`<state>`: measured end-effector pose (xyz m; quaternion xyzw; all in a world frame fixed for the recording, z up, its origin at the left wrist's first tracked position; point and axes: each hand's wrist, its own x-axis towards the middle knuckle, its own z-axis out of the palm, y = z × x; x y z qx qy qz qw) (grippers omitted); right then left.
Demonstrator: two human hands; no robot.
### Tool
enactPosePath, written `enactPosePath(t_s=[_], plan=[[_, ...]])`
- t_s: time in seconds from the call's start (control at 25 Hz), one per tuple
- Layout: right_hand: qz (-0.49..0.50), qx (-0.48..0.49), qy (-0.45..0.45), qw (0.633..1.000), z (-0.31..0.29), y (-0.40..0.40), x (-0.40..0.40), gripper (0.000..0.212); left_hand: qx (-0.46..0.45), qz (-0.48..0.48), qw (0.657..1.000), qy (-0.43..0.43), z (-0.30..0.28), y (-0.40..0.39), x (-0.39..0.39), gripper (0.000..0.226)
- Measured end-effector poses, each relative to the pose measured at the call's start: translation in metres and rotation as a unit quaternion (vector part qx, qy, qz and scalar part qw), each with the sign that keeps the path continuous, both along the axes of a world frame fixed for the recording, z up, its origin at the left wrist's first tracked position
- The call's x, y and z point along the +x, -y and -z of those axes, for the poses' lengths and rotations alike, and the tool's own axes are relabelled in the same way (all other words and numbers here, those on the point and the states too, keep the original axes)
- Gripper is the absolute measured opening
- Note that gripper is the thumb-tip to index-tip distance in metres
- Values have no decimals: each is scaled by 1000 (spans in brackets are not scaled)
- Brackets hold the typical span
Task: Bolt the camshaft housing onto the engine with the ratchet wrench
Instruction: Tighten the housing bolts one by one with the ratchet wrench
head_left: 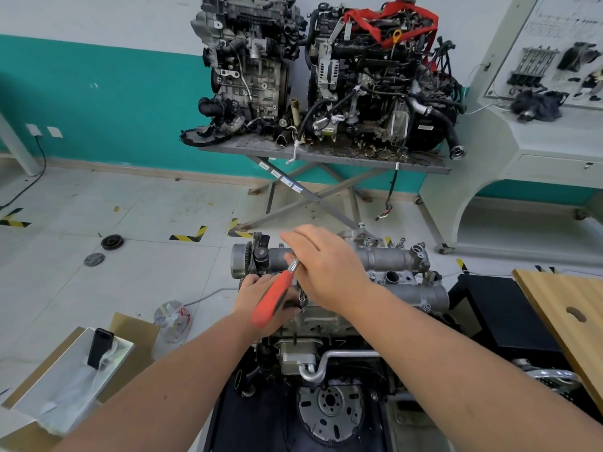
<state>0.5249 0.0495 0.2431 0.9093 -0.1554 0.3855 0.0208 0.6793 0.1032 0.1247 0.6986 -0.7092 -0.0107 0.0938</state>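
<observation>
A: What's around you, starting at the left of the frame?

B: Pale floor tiles with yellow-black tape marks, a teal-banded wall, and at lower left an open cardboard box [70,376] with a phone [100,347] propped in it. Bare floor lies between that box and the engine [321,324] at centre.

A: And your hands?

B: Your left hand [261,298] rests on the engine's near edge under the red-handled ratchet wrench [277,293]; whether it is clenched I cannot tell. Your right hand [329,265] grasps the wrench near its head, over the camshaft housing [391,259], which sits on top of the engine.

A: Further right?

B: A wooden board [567,308] lies close at the right edge. Two more engines stand on a folding table [326,154] at upper centre, well apart.
</observation>
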Motion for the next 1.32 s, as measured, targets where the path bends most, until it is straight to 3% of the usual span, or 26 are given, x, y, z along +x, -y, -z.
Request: enactPosePath(t_s=[0.2, 0.36, 0.44, 0.56, 0.64, 0.68, 0.72, 0.8, 0.88, 0.92, 0.96, 1.0, 1.04, 1.16, 1.24, 1.28, 1.32], plan=[[-72, 42, -102, 991, -8, 9, -19, 56, 3, 2, 1000, 8, -4, 0, -3, 52], [-75, 41, -162, 983, -16, 12, -20, 58, 11, 6, 1000, -3, -4, 2, -1, 29], [-73, 40, -152, 985, -21, 11, -21, 50, 24, 16, 998, -51, -3, 3, -1, 21], [12, 62, -140, 988, -32, -1, -7, 32, 35, 0, 999, -16, -5, 3, -3, 27], [110, 187, -182, 959, -43, -5, 9, 26, 29, -3, 1000, -5, -7, 2, -3, 30], [133, 312, -178, 924, -48, -5, 14, 26, 29, -3, 1000, -8, -7, 2, -4, 29], [121, 468, -136, 865, -52, -4, 16, 24, 31, -2, 999, -11, -8, 1, -4, 29], [30, 733, 26, 679, -52, -5, 14, 16, 37, -2, 999, -7, -9, 1, -3, 29], [-63, 826, 225, 513, -42, -7, 8, 20, 39, -5, 999, -6, -8, 0, -4, 31], [-84, 828, 310, 459, -35, -8, 6, 22, 39, -5, 999, -7, -8, 0, -4, 30], [-89, 816, 368, 436, -28, -9, 6, 22, 37, -4, 999, -8, -8, 0, -5, 30], [-78, 794, 398, 453, -20, -11, 7, 20, 36, -4, 999, -7, -9, 1, -5, 30], [-58, 762, 398, 508, -12, -14, 7, 17, 37, -4, 999, -7, -9, 1, -5, 30], [-2, 587, 283, 758, 5, -21, 4, 20, 31, -2, 999, -10, -8, 1, -3, 30], [3, 357, 211, 910, 10, -20, -1, 30, 23, 0, 1000, -10, -7, 0, -4, 30], [-6, 231, 170, 958, 12, -16, -1, 29, 20, -1, 1000, -3, -7, 0, -4, 31], [-14, 127, 129, 983, 12, -13, 0, 28, 17, -4, 1000, 11, -7, -1, -4, 33]])
